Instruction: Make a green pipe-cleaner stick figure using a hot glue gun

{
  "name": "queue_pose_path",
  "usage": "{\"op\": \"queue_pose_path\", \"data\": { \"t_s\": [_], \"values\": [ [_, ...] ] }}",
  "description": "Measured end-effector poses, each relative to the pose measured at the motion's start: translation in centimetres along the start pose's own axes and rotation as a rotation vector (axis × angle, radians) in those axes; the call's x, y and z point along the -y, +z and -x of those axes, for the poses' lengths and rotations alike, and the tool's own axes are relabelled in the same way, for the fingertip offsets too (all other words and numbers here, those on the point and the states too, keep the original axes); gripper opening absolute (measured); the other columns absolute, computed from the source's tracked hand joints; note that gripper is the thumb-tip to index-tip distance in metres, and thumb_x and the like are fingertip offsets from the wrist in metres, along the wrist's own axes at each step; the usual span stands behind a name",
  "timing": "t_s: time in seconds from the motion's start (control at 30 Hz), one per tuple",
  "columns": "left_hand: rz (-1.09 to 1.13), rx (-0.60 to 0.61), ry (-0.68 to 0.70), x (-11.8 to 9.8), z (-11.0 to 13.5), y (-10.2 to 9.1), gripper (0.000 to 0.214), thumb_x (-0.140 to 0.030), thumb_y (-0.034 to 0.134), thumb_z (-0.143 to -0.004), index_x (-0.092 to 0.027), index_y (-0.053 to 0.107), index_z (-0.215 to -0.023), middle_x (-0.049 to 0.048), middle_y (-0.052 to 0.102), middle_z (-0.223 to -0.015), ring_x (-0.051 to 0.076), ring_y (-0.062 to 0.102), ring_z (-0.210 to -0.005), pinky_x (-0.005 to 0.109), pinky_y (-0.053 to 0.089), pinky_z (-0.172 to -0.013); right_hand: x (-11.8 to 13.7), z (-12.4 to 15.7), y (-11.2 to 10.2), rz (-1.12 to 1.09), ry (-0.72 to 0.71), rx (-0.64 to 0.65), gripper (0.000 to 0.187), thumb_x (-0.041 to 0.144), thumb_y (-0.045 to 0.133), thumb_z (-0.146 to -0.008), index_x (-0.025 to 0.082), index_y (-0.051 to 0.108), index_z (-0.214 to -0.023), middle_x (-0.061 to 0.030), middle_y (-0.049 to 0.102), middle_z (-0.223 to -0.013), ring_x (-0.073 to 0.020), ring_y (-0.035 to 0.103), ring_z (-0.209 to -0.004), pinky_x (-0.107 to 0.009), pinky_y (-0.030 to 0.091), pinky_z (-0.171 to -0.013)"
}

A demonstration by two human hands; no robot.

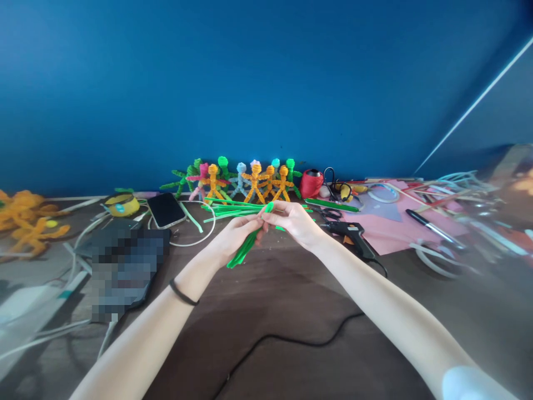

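Over the middle of the desk, my left hand is closed on a bunch of green pipe cleaners whose ends hang down below the fingers. My right hand meets it at the fingertips, pinching the upper part of the same bunch, where a green coiled end sticks up. More green pipe cleaners lie loose on the desk just behind the hands. Behind those stands a row of small pipe-cleaner figures, among them an orange one and a pink one.
A glue gun, scissors, pink paper and a black marker lie to the right. On the left are a phone, a yellow tape roll, a dark pouch-like item and orange pipe-cleaner figures. A black cord crosses the front.
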State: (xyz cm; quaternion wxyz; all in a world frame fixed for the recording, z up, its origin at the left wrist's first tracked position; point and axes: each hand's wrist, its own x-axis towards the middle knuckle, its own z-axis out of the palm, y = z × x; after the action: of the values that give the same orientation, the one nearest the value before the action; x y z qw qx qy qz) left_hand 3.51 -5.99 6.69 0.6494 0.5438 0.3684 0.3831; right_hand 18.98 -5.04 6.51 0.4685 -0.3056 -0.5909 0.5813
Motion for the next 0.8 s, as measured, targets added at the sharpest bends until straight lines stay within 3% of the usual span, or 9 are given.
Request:
{"op": "queue_pose_path", "data": {
  "t_s": [0.13,0.23,0.33,0.37,0.4,0.53,0.7,0.8],
  "values": [
    [-0.053,-0.049,0.032,0.0,-0.1,-0.2,0.017,-0.023,0.052,-0.075,-0.015,0.057,-0.061,-0.0029,0.047,-0.054,0.008,0.045,-0.05,0.022,0.038,-0.053,-0.4,-0.3,-0.2,0.022,-0.02,-0.025,0.027,0.042,0.069,-0.068,0.017,0.065,-0.076,0.0,0.062,-0.07,-0.0105,0.054,-0.063,-0.026,0.042,-0.063],
    [-0.118,-0.083,0.086,-0.5,-0.1,-0.8,0.018,-0.022,0.051,-0.076,-0.015,0.057,-0.06,-0.0025,0.048,-0.054,0.008,0.047,-0.053,0.021,0.038,-0.056,-1.0,-0.7,-1.2,0.176,-0.029,-0.133,0.029,0.045,0.054,-0.08,0.018,0.064,-0.085,-0.0016,0.061,-0.076,-0.0105,0.052,-0.057,-0.027,0.042,-0.06],
    [-0.105,-0.144,0.128,-1.0,-0.2,-1.7,0.02,-0.026,0.052,-0.077,-0.015,0.057,-0.061,-0.001,0.052,-0.057,0.01,0.051,-0.057,0.023,0.04,-0.061,-2.2,-1.0,-2.4,0.798,-0.087,-0.269,0.018,0.027,0.047,-0.086,0.018,0.062,-0.082,-0.0028,0.058,-0.077,-0.0123,0.053,-0.064,-0.027,0.041,-0.065],
    [-0.085,-0.166,0.122,-1.0,-0.3,-2.0,0.019,-0.026,0.053,-0.077,-0.015,0.057,-0.061,-0.0007,0.053,-0.057,0.01,0.051,-0.056,0.023,0.041,-0.061,-2.6,-1.0,-2.7,1.023,-0.078,-0.233,0.017,0.021,0.046,-0.086,0.018,0.061,-0.078,-0.0034,0.058,-0.081,-0.013,0.054,-0.071,-0.027,0.041,-0.069],
    [-0.058,-0.192,0.118,-1.1,-0.4,-2.2,0.018,-0.025,0.054,-0.075,-0.014,0.057,-0.061,-0.0006,0.054,-0.058,0.009,0.051,-0.056,0.023,0.041,-0.06,-3.0,-1.0,-2.9,1.084,-0.056,-0.209,0.013,0.019,0.051,-0.083,0.017,0.06,-0.074,-0.004,0.057,-0.082,-0.0142,0.054,-0.074,-0.027,0.041,-0.069],
    [0.043,-0.305,0.055,-0.6,-0.8,-3.0,0.014,-0.022,0.058,-0.071,-0.013,0.057,-0.06,-0.0007,0.054,-0.058,0.009,0.05,-0.053,0.023,0.042,-0.055,-4.1,-0.6,-2.9,1.206,0.009,-0.145,0.006,0.02,0.065,-0.073,0.018,0.059,-0.073,-0.0043,0.058,-0.08,-0.0195,0.054,-0.081,-0.028,0.04,-0.067],
    [0.047,-0.386,-0.026,0.2,-1.2,-3.5,0.015,-0.02,0.056,-0.071,-0.012,0.056,-0.059,0.002,0.059,-0.056,0.012,0.057,-0.056,0.024,0.045,-0.057,-3.5,-0.4,-2.6,1.259,0.031,-0.194,0.013,0.014,0.049,-0.082,0.018,0.059,-0.075,-0.0093,0.062,-0.091,-0.0218,0.057,-0.084,-0.029,0.039,-0.064],
    [0.072,-0.455,-0.04,0.5,-1.6,-4.0,0.01,-0.021,0.059,-0.069,-0.013,0.057,-0.061,0.0039,0.064,-0.066,0.015,0.062,-0.065,0.026,0.047,-0.062,-2.8,-0.6,-3.1,1.228,0.049,-0.27,0.017,0.017,0.043,-0.086,0.019,0.059,-0.083,-0.008,0.065,-0.081,-0.0219,0.06,-0.075,-0.031,0.04,-0.063]
  ]
}}
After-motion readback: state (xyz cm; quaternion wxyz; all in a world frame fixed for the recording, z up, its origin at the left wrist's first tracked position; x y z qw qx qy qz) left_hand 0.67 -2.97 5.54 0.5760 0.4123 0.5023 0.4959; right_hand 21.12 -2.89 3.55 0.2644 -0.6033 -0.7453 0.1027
